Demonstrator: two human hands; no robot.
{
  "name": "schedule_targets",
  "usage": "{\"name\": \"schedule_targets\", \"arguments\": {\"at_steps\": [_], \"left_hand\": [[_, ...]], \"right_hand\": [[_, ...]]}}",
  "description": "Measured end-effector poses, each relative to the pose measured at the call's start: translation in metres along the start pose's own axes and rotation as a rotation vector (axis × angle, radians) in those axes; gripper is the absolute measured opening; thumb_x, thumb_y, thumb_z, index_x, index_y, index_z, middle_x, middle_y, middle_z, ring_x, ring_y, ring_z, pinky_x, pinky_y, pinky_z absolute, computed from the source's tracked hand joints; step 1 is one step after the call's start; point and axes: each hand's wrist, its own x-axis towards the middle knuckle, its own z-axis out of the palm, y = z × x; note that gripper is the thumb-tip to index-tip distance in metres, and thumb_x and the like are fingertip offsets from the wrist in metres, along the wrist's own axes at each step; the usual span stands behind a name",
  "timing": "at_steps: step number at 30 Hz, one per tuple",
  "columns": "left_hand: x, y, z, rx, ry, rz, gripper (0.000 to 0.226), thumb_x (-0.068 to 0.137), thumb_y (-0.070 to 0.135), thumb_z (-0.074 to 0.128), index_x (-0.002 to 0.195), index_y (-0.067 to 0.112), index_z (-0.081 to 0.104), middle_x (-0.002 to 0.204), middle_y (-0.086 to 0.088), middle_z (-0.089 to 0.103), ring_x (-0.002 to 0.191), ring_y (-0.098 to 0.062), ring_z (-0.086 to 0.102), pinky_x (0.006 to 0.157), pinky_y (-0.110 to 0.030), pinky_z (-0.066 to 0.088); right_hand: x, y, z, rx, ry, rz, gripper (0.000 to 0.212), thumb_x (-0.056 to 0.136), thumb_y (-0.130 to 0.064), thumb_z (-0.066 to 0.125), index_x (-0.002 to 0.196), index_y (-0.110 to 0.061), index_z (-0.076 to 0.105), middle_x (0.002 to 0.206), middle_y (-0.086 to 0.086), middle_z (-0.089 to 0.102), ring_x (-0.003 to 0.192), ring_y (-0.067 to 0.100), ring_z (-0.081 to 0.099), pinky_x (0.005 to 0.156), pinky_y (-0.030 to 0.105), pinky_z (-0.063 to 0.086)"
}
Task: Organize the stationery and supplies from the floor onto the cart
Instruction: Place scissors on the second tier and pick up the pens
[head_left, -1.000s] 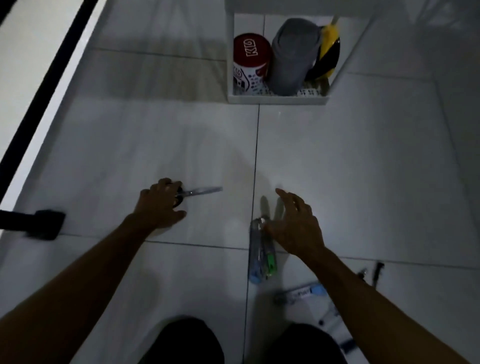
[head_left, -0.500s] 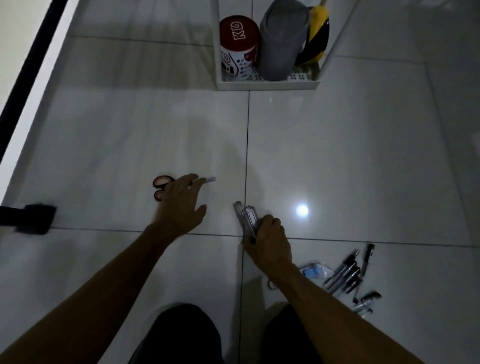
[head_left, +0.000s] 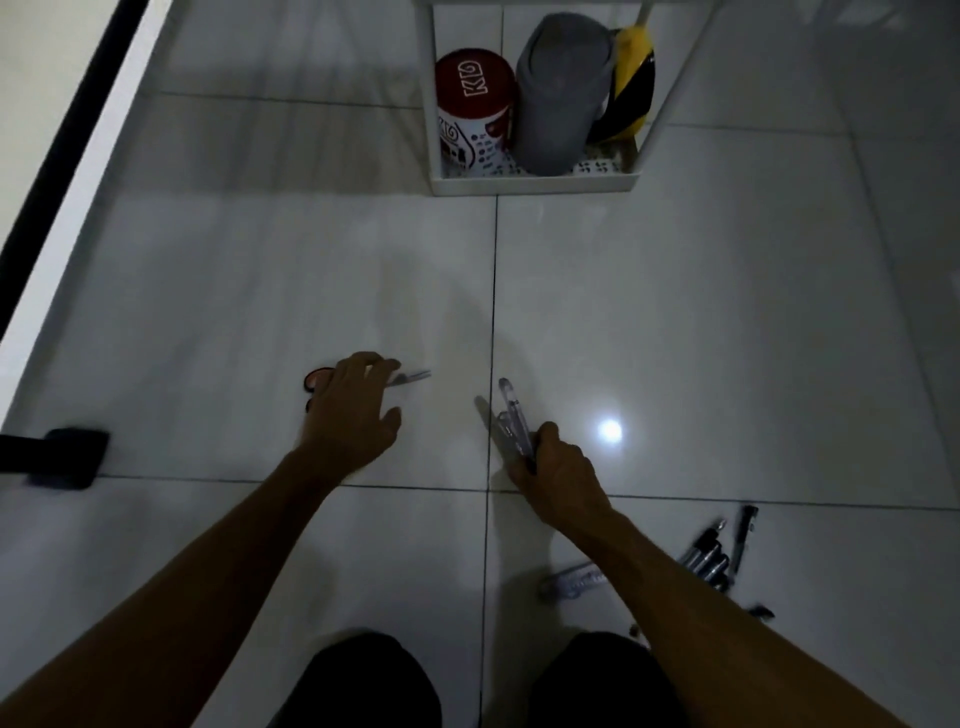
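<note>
While both hands work the floor, the cart (head_left: 535, 183) stands well ahead.
Head view: left hand (head_left: 353, 410), fingers spread, covers the scissors (head_left: 408, 377), blades pointing right; right hand (head_left: 558, 470) grips a pen bundle (head_left: 511, 415) pointing cartward.

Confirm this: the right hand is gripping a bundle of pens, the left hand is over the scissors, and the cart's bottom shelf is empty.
Not empty. The head view shows the cart bottom shelf holding a red canister, a grey bin and a yellow-black item. The rest stands.
</note>
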Motion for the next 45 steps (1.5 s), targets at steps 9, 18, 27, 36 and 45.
{"name": "schedule_targets", "arguments": {"at_steps": [9,18,27,36,45], "left_hand": [[0.015,0.026,-0.019,-0.109,0.044,0.059,0.054,0.079,0.044,0.053,0.125,0.016,0.057,0.119,-0.009,0.058,0.106,-0.029,0.058,0.088,-0.044,0.042],[0.078,0.095,-0.111,-0.394,0.125,0.098,0.046,0.088,0.033,0.061,0.130,0.017,0.052,0.121,-0.003,0.059,0.105,-0.018,0.058,0.084,-0.025,0.042],[0.151,0.142,-0.283,-0.474,0.418,0.112,0.047,0.083,0.018,0.070,0.126,0.013,0.053,0.115,-0.005,0.059,0.096,-0.021,0.059,0.082,-0.032,0.049],[0.212,0.167,-0.430,-0.591,0.811,0.061,0.078,0.079,0.028,0.075,0.141,0.014,0.031,0.131,-0.008,0.041,0.110,-0.015,0.048,0.082,-0.030,0.046],[0.260,0.167,-0.495,-0.846,0.586,0.063,0.018,0.102,0.020,0.038,0.117,0.011,0.033,0.072,-0.004,0.058,0.059,-0.024,0.060,0.050,-0.038,0.045]], "right_hand": [[0.009,-0.025,-0.043,0.383,-0.081,0.022,0.028,0.100,-0.017,0.049,0.126,-0.009,0.044,0.108,0.013,0.063,0.087,0.023,0.064,0.071,0.028,0.055],[0.021,-0.102,-0.155,0.437,0.032,-0.161,0.036,0.098,-0.020,0.051,0.132,-0.018,0.044,0.115,0.005,0.063,0.089,0.015,0.067,0.080,0.031,0.058],[0.016,-0.203,-0.317,0.420,0.250,-0.267,0.025,0.095,-0.011,0.051,0.119,-0.017,0.050,0.105,0.007,0.063,0.091,0.023,0.062,0.069,0.029,0.051],[0.020,-0.294,-0.447,0.328,0.428,-0.364,0.023,0.091,-0.011,0.052,0.113,-0.014,0.052,0.102,0.010,0.065,0.088,0.025,0.063,0.073,0.037,0.053],[0.076,-0.370,-0.524,0.311,0.469,-0.286,0.035,0.088,-0.013,0.061,0.120,-0.011,0.048,0.106,0.015,0.059,0.097,0.032,0.059,0.086,0.048,0.054]]}}
